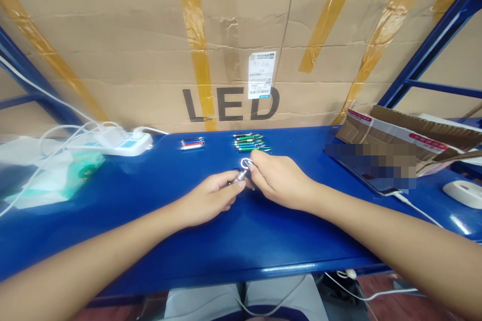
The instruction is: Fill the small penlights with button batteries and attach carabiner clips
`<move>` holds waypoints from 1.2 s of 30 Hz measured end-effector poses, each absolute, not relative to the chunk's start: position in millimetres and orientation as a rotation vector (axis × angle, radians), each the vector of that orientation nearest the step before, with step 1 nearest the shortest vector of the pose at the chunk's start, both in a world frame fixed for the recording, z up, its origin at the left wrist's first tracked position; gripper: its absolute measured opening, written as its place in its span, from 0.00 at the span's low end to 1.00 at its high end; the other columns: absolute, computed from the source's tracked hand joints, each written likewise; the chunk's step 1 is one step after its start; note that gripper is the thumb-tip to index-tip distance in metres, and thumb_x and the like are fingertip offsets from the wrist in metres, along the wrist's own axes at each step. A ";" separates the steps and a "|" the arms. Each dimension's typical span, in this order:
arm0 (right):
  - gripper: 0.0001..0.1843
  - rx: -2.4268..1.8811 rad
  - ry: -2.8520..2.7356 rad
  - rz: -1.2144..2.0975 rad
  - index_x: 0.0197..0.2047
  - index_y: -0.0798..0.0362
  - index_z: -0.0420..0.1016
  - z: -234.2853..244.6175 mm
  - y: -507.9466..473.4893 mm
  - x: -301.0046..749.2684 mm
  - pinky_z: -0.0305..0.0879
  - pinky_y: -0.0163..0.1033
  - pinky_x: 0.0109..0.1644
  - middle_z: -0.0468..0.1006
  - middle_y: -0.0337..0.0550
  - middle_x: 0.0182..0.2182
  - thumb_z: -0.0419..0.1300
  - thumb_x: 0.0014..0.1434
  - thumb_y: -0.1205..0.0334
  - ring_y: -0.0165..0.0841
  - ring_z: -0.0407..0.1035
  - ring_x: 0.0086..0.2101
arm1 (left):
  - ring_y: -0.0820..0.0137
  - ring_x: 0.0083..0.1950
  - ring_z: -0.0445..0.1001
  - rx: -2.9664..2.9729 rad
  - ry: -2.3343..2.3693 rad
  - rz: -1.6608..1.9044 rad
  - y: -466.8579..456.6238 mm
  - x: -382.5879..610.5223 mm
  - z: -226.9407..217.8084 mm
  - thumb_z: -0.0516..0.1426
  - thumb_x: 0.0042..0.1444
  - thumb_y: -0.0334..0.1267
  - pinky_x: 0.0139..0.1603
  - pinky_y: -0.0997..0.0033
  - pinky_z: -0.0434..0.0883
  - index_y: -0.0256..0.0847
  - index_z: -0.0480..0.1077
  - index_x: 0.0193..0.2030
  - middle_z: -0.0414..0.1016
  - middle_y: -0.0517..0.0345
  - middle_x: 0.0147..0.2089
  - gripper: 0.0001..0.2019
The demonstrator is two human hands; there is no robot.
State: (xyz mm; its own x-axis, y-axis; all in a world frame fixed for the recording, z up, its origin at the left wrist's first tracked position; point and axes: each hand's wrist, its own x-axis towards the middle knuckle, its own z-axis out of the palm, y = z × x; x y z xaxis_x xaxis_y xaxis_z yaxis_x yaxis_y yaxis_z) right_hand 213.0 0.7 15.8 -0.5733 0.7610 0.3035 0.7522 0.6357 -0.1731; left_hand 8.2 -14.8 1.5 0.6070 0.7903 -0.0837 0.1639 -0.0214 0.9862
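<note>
My left hand (216, 196) is closed around a small silver metal cylinder (239, 176), held at a slant above the blue table (211, 251). A pale, shiny key ring (246, 162) shows at the cylinder's upper end. My right hand (280, 178) pinches that ring between thumb and fingers; whether the ring is joined to the cylinder is too small to tell. Just beyond my hands lies a row of slim green and dark pen-like pieces (250, 143). To its left rests a short stack of small red, blue and silver cylinders (192, 143).
A large taped cardboard box (150, 60) stands behind the table. At left are a power strip (131, 144) with white cables and a green-white soft packet (56, 180). On the right sit an open carton (395, 135), a tablet-like device (361, 175) and a white mouse (464, 193).
</note>
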 end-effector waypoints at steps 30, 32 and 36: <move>0.11 -1.237 -2.503 0.097 0.38 0.51 0.58 15.2 -3.9 208.0 0.52 0.38 0.30 0.72 0.42 0.29 0.41 0.71 0.59 0.34 0.63 0.25 | 0.77 0.26 0.70 1.242 0.674 0.611 -13.8 12.8 -0.8 0.54 0.67 0.49 0.31 0.74 0.72 0.39 0.63 0.39 0.72 0.61 0.32 0.14; 0.11 -1.213 -2.469 0.186 0.38 0.50 0.57 14.3 -1.3 210.5 0.54 0.38 0.32 0.72 0.42 0.30 0.40 0.71 0.58 0.34 0.64 0.27 | 0.78 0.26 0.69 1.251 0.691 0.642 -9.8 11.1 -0.4 0.57 0.65 0.49 0.29 0.75 0.71 0.39 0.65 0.39 0.71 0.62 0.31 0.14; 0.12 -1.120 -2.421 0.333 0.36 0.49 0.56 14.8 6.9 218.2 0.57 0.39 0.36 0.71 0.41 0.32 0.43 0.71 0.56 0.34 0.65 0.31 | 0.79 0.25 0.66 1.345 0.794 0.754 0.5 5.8 2.1 0.62 0.60 0.49 0.26 0.78 0.68 0.36 0.71 0.39 0.70 0.63 0.28 0.16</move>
State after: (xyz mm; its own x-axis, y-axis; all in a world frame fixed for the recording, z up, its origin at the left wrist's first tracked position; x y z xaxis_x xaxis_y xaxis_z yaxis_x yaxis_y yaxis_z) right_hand 218.2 6.9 14.8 -0.5695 0.7669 0.2960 0.6585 0.6411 -0.3941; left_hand 5.8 0.5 2.1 0.5366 0.8417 -0.0592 -0.0165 0.0806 0.9966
